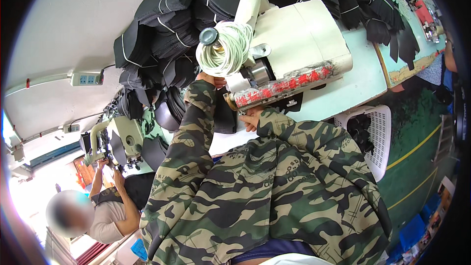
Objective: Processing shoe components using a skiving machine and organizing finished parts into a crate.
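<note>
My left hand (pixel 212 79) is at the near left end of a cream sewing machine (pixel 304 34), partly covered by a hanging coil of white cord (pixel 223 49). Its visible fingers reach to the right, stretched out beside dark material. Below the machine's red-marked, worn edge is my right hand (pixel 251 119), with its index finger extended toward the left and the other fingers loosely bent. Between the hands, a flat black piece (pixel 225 119) lies on the pale worktable (pixel 328 103). The stitching area is hidden under the machine's head.
Tied stacks of black pieces (pixel 167 0) crowd the table's far side. A white perforated basket (pixel 380 132) with black pieces stands on the green floor at right. At left, another person (pixel 110 216) works at a second machine (pixel 125 137). A socket strip (pixel 87 79) is on the wall.
</note>
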Motion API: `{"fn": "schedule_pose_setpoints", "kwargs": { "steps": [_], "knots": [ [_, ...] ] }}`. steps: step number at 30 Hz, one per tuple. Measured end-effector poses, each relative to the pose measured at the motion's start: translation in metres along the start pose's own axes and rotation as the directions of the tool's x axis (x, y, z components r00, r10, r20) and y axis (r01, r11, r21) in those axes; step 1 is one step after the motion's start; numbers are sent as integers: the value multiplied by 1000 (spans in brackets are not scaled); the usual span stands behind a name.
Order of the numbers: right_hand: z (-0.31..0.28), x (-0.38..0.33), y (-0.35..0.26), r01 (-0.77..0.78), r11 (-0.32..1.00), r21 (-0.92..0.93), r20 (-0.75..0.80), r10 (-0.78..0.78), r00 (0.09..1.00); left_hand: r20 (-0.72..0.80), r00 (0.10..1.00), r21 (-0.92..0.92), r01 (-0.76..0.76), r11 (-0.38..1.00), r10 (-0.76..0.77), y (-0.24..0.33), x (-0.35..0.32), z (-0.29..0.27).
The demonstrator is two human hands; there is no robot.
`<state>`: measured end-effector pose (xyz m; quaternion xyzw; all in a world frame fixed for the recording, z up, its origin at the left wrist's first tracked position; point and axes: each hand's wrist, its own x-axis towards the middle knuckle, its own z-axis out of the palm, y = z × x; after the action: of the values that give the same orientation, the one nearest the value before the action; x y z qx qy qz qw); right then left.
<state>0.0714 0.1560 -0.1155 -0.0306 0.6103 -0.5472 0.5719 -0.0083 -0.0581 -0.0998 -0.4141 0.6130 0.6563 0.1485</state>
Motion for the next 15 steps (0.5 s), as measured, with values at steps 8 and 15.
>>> {"fn": "schedule_pose_setpoints", "kwargs": {
  "steps": [8,15],
  "knots": [
    [-2,-5,-12,-27,999,-25,26,28,999,1,1000,-3,-18,1000,18,0,1,-2],
    [-6,7,4,-125,965,230,140,94,986,16,999,5,-36,999,36,0,3,-2]
  ]
}}
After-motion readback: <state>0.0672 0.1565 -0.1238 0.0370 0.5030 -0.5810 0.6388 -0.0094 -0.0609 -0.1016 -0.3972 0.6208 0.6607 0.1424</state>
